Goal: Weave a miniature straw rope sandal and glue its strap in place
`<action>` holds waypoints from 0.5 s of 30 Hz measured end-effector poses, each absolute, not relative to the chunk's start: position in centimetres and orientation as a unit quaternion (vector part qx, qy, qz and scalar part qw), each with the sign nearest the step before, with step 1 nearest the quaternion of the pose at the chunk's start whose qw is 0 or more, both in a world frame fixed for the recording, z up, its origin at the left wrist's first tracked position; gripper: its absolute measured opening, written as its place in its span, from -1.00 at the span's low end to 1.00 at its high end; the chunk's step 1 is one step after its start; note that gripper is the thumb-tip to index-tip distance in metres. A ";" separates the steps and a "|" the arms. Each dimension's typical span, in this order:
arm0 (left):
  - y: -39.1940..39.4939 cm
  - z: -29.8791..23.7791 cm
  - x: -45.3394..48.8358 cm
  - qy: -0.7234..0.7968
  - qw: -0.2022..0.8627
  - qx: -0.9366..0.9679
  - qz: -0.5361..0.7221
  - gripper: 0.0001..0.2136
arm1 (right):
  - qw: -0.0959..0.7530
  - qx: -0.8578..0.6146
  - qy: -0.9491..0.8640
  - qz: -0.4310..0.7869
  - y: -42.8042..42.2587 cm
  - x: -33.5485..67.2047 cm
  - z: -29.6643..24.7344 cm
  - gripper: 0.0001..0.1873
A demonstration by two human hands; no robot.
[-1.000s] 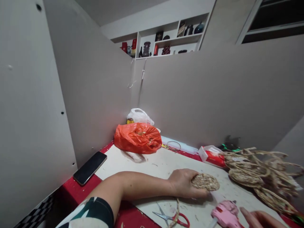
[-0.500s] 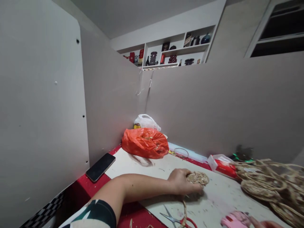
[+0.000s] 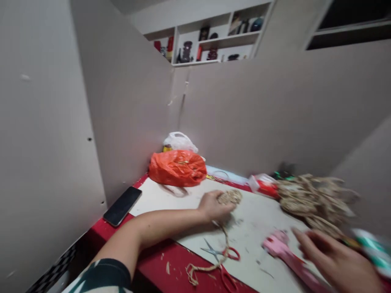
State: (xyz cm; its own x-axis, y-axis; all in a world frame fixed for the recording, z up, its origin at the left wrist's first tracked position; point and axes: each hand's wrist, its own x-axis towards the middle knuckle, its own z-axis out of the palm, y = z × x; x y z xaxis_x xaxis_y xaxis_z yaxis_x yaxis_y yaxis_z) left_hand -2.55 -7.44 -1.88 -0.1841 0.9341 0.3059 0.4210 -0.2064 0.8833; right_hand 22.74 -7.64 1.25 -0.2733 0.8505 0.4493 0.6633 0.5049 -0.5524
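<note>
In the head view, my left hand is closed around a coiled piece of braided straw rope, held over the white board. The rope's loose tail hangs down and runs across red-handled scissors, which lie open on the table. My right hand, slightly blurred, is just right of a pink glue gun lying on the board. Its fingers are loosely bent and apart, with nothing seen in them.
A heap of straw rope lies at the right, near a red and white box. An orange plastic bag sits at the back by the partition. A phone rests at the left edge. Rope scraps dot the red cloth.
My view has shifted right and down. My right hand has come away from the pink glue gun and farther into view. The left hand keeps holding the coil.
</note>
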 end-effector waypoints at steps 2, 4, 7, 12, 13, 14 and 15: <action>-7.2 -1.3 -2.6 0.556 0.255 0.594 0.522 -0.68 | 0.404 -0.497 -0.742 0.196 -8.6 21.3 3.8 -0.71; -6.9 -0.9 -2.5 0.535 0.256 0.600 0.536 -0.69 | 0.429 -0.458 -0.708 0.324 -9.2 19.6 5.3 -0.65; -6.8 -0.5 -2.2 0.508 0.262 0.609 0.550 -0.68 | 0.423 -0.456 -0.682 0.385 -9.6 17.5 5.3 -0.57; -7.7 -0.5 -1.3 0.467 0.280 0.630 0.553 -0.69 | 0.431 -0.456 -0.634 0.452 -9.2 16.3 2.6 -0.54; -7.8 -0.6 -1.1 0.461 0.285 0.634 0.552 -0.68 | 0.435 -0.457 -0.626 0.458 -8.9 16.2 2.2 -0.54; -7.9 -0.7 -1.0 0.455 0.291 0.638 0.549 -0.68 | 0.439 -0.459 -0.618 0.463 -8.7 16.2 1.9 -0.54; -8.0 -0.7 -0.8 0.451 0.295 0.641 0.547 -0.68 | 0.443 -0.459 -0.612 0.467 -8.4 16.1 1.6 -0.54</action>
